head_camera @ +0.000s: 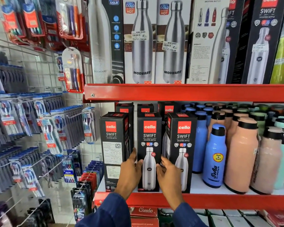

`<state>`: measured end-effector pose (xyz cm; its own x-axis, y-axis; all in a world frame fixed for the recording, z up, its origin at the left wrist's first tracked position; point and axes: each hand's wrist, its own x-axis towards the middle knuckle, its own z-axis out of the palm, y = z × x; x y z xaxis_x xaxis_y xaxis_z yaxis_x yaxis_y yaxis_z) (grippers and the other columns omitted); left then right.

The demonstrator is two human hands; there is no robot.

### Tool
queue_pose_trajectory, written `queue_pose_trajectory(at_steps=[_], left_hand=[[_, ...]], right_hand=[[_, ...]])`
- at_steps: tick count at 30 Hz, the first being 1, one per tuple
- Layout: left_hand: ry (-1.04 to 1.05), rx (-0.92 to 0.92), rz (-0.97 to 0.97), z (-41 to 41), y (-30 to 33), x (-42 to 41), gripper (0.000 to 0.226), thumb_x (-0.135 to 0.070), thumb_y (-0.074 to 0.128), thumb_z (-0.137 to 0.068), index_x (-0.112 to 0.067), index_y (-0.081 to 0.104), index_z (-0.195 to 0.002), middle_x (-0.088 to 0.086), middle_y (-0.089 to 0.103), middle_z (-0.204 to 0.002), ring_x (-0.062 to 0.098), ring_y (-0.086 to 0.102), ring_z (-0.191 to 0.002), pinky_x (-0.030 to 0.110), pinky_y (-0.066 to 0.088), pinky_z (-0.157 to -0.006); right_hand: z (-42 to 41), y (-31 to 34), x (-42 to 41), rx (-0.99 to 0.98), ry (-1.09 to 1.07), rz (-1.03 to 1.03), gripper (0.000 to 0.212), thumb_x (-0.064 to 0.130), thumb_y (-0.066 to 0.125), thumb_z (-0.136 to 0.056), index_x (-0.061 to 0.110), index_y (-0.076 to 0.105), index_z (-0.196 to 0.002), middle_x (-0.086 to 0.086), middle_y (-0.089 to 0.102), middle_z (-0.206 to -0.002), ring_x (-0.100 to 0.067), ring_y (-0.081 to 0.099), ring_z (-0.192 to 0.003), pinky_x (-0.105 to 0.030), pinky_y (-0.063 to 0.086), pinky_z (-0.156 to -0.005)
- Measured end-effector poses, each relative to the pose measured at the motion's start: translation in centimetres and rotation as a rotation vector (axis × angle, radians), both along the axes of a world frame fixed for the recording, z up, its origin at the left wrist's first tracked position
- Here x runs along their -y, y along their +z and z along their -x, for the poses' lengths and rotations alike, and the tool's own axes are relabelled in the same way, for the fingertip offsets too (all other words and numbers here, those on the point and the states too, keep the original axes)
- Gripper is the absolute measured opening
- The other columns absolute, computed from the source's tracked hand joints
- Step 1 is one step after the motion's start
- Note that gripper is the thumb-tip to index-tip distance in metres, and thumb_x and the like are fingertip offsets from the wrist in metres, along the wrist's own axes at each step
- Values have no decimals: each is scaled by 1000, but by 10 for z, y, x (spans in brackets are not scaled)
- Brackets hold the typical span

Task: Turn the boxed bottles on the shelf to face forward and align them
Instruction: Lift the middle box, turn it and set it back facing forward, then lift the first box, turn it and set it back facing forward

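Hands, left [131, 172] and right [168, 175], grip middle box [149, 138], squeezed between left box [113, 145] and right box [184, 141] beside bottles [215, 158].

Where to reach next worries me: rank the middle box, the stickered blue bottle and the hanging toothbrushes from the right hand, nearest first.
From the right hand:
1. Middle box, touched, just left.
2. Blue bottle, to its right.
3. Toothbrushes, far left on rack.

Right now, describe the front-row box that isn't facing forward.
On the lower red shelf, three black Cello boxes stand at the front left. Take the leftmost box, nearest the toothbrush racks. Its face shows printed text; its neighbours show a steel bottle.
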<state>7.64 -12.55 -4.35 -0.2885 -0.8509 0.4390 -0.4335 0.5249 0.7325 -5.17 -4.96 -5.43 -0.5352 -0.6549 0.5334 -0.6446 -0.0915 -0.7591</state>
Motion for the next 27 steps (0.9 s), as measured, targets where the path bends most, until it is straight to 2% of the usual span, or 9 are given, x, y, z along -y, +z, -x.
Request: queue_pose_trajectory(at_steps=[2, 4, 6, 8, 11, 15, 19, 23, 27], left_hand=[[-4, 1, -6, -7, 3, -10, 60, -28, 59, -98, -10, 39, -152, 11, 69, -130, 15, 71, -104, 22, 54, -90], [12, -26, -10, -18, 8, -24, 54, -27, 64, -95, -7, 51, -144, 7, 68, -131, 16, 69, -114, 5, 47, -87], [63, -75, 43, -33, 11, -37, 37, -26, 68, -93, -11, 68, -127, 0, 77, -112, -2, 71, -94, -6, 44, -72], [136, -148, 114, -48, 12, -45, 16, -22, 70, -91, -21, 77, -106, -12, 79, -87, -12, 69, -74, -3, 46, -64], [287, -289, 177, -63, 14, -48, 11, -21, 74, -87, -30, 71, -93, -14, 75, -79, -1, 68, -66, 10, 52, -61], [404, -284, 170, -73, 15, -36, 61, -36, 79, -79, -23, 49, -131, -8, 58, -120, 14, 60, -108, 32, 55, -91], [455, -153, 87, -71, 21, -14, 109, -56, 82, -68, -9, 28, -150, 10, 41, -149, 28, 40, -139, 41, 38, -114], [460, -119, 84, -64, 22, 6, 108, -64, 82, -60, -7, 38, -140, 12, 52, -136, 31, 52, -127, 45, 49, -103], [372, -203, 113, -69, 19, 17, 92, -53, 85, -59, -11, 44, -131, 7, 57, -124, 27, 55, -119, 40, 49, -101]], right_hand=[[0, -1, -9, 30, 13, 23, 44, 11, 64, -90, 11, 56, -133, -7, 74, -107, -8, 69, -91, -23, 56, -88], [0, -1, -20, 57, -9, 79, 41, 8, 64, -89, 12, 60, -129, 2, 74, -103, 1, 67, -86, -9, 51, -84], [-2, 2, -31, 72, -18, 165, 35, 5, 64, -88, 15, 67, -121, 8, 73, -95, 5, 67, -85, -1, 48, -76], [-10, 7, -37, 69, 36, 227, 31, 3, 63, -88, 16, 70, -116, 7, 73, -96, 6, 65, -91, -1, 49, -75], [-30, 14, -34, 67, 214, 237, 31, 8, 57, -93, 22, 67, -118, 11, 71, -106, 6, 66, -97, -9, 52, -82], [-59, 16, -19, 94, 397, 167, 36, 8, 46, -98, 20, 58, -130, 13, 66, -118, 3, 62, -111, -16, 49, -97], [-79, 15, -6, 159, 405, 156, 39, 3, 42, -98, 17, 57, -132, 7, 64, -125, -2, 60, -117, -23, 47, -104], [-91, 17, 3, 168, 346, 163, 39, 2, 41, -98, 17, 56, -131, 6, 63, -126, -3, 60, -117, -24, 46, -104], [-92, 21, 16, 150, 263, 147, 40, 2, 43, -96, 18, 57, -130, 3, 65, -126, -4, 61, -116, -25, 47, -104]])
